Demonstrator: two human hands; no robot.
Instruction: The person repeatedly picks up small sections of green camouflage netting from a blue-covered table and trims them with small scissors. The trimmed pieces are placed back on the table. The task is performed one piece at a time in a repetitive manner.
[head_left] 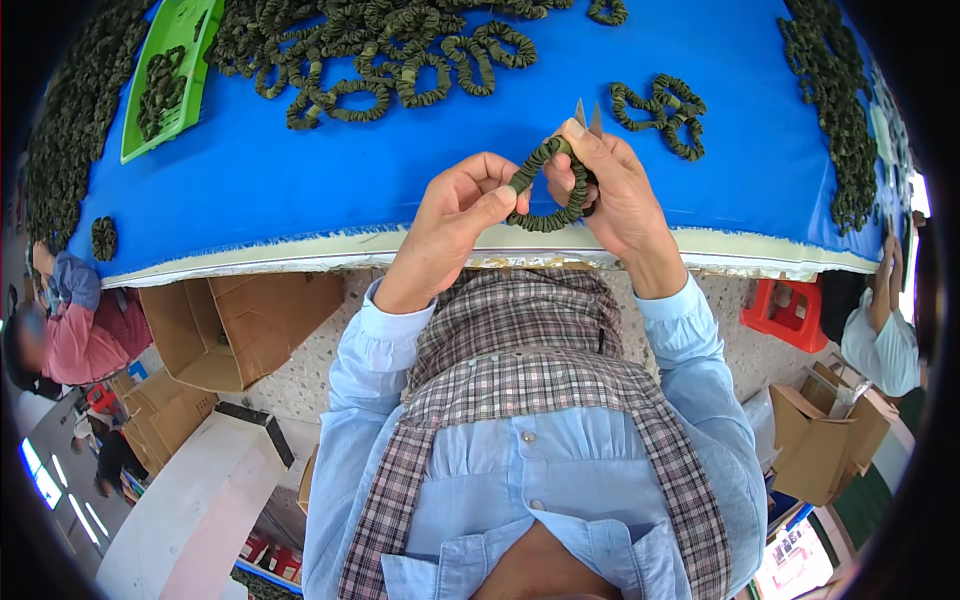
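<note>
A dark olive-green scrunchie (543, 222) is stretched into a ring between my two hands over the table's near edge. My left hand (452, 212) pinches the ring's left side between thumb and fingers. On its upper right, the thumb and fingers of my right hand (628, 200) grip it. Small scissors (597, 122) are also held in my right hand, blades pointing up and away from me, their handles mostly hidden by the fingers. Just right of the blades lie a few loose scrunchies (684, 140).
A blue cloth (420, 145) covers the table. Many scrunchies (350, 55) are heaped at the back, with more piles along both sides. A green tray (190, 110) holds some at left. Below are cardboard boxes (260, 320) and a red stool (790, 315). Other people sit at both sides.
</note>
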